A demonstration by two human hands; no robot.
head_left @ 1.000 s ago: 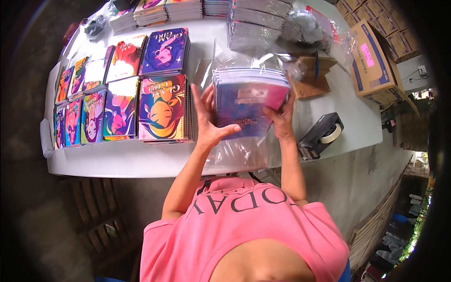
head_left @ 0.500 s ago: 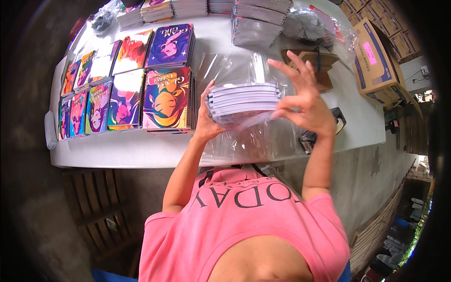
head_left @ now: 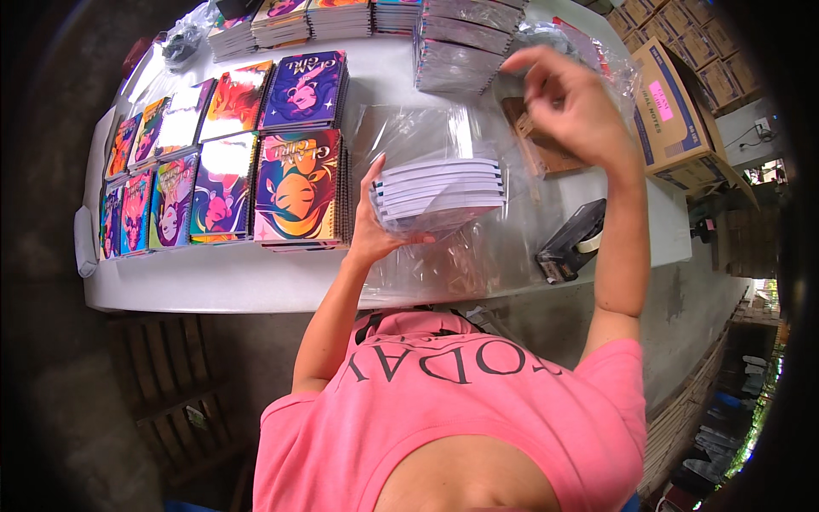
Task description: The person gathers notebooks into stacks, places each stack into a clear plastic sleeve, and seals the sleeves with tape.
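Head view: bold lettering [head_left: 309, 64] tops the glossy spiral notebooks [head_left: 297, 192] and a printed pink label [head_left: 660, 101] marks the cardboard carton [head_left: 681, 141]; over the white table [head_left: 213, 286], the left hand [head_left: 373, 230] clasps the left end of a notebook stack [head_left: 439, 192] in crinkled clear film [head_left: 409, 130]; the right hand [head_left: 584, 115] is raised, fingers [head_left: 541, 57] half curled, whether on anything cannot be told

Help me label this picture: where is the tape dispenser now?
In the head view, the tape dispenser sits right of centre on the table near its front edge, right of the notebooks in the left hand.
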